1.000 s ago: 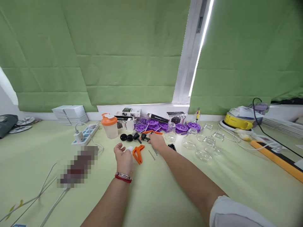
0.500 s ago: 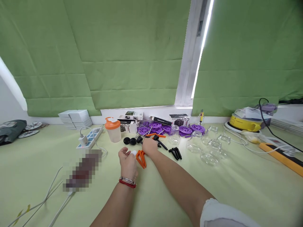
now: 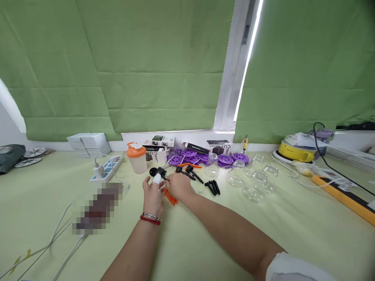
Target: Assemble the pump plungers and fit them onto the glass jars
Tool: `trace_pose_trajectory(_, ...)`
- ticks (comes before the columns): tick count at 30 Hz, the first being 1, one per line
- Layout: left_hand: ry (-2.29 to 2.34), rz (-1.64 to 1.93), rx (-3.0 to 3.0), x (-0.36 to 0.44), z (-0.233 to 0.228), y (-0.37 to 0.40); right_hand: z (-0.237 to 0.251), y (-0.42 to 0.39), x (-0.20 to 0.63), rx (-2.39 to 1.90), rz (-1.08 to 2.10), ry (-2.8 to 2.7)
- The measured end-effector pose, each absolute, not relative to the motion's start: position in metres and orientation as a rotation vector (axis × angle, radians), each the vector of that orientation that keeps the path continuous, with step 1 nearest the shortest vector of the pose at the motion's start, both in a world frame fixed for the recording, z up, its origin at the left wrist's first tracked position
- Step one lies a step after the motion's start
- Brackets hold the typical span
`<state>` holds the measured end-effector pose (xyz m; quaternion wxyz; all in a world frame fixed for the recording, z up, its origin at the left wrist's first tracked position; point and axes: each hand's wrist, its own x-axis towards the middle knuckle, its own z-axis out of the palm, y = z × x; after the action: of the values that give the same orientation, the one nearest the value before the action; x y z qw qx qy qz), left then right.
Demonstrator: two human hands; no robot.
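My left hand is raised over the table with its fingers apart and slightly curled. A white wrap or cap covers one of its fingertips, close against a black round-headed piece with a stem. The fingers of my right hand are closed at the stem end of this piece; its lower part is hidden. Orange angled parts lie beneath and between the hands. A black disc sits left of the piece. Two more black stemmed pieces lie beyond my right hand.
Purple wheel-like parts and small boxes line the back. Short black tubes and clear cups stand to the right. An orange-lidded shaker and a power strip with cables are left. A yellow appliance sits far right.
My right hand has moved slightly left and nearer, now at a black stemmed piece that has shifted left. My left hand has moved up and left towards it.
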<state>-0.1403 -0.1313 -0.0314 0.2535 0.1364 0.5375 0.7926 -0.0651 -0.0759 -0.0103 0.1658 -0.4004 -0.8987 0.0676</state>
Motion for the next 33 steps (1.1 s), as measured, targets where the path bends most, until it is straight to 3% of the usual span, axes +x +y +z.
trace_pose_trajectory(4, 1.444, 2.220, 0.323, -0.147, -0.030, -0.132, -0.019, -0.104, -0.059, -0.990, 0.237, -2.653)
trace_pose_trajectory(10, 1.482, 2.415, 0.186, -0.163, -0.027, -0.133, -0.025, -0.114, -0.059, -1.229, 0.308, -2.711)
trace_pose_trajectory(23, 1.474, 2.426, 0.277, -0.161, -0.030, -0.133, -0.027, -0.110, -0.054, -1.348, 0.492, -2.580)
trace_pose_trajectory(27, 1.462, 2.392, 0.339, -0.158, -0.029, -0.133, -0.019, -0.106, -0.025, -1.148, 0.774, -2.422)
trace_pose_trajectory(31, 1.416, 2.273, 0.454, -0.144, -0.026, -0.137, -0.002, -0.095, 0.031, -0.940, 1.419, -2.052)
trace_pose_trajectory(33, 1.385, 2.172, 0.543, -0.132, -0.024, -0.140, 0.004, -0.088, 0.062, -0.885, 1.587, -1.823)
